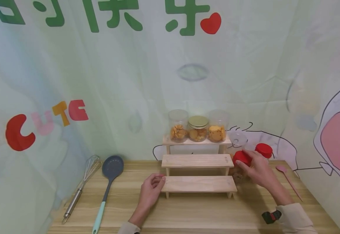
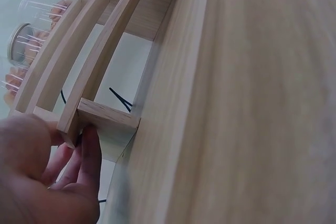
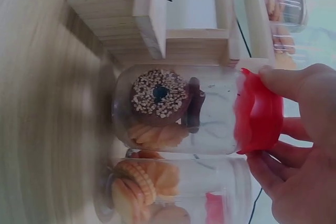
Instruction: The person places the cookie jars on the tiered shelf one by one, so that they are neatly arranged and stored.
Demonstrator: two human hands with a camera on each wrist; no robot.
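My right hand point(image 1: 257, 167) grips the red lid point(image 3: 260, 111) of a clear jar point(image 3: 215, 108) standing by the right end of a three-step wooden display shelf point(image 1: 197, 183). Inside that jar are a sprinkled ring-shaped cookie point(image 3: 157, 95) and other cookies; in the head view the hand covers part of it. At the shelf's left end, my left hand point(image 1: 150, 191) pinches the end of the lowest step, thumb above and fingers below in the left wrist view. Beside the gripped jar stands another clear jar of cookies point(image 3: 157, 179).
On the top step stand a gold-lidded jar point(image 1: 198, 130) and two clear jars point(image 1: 178, 131) point(image 1: 217, 131) of cookies. A red lid point(image 1: 264, 150) shows behind my right hand. A pink spoon point(image 1: 290, 182) lies at right; a whisk point(image 1: 82, 185) and a slotted skimmer point(image 1: 112, 167) lie at left.
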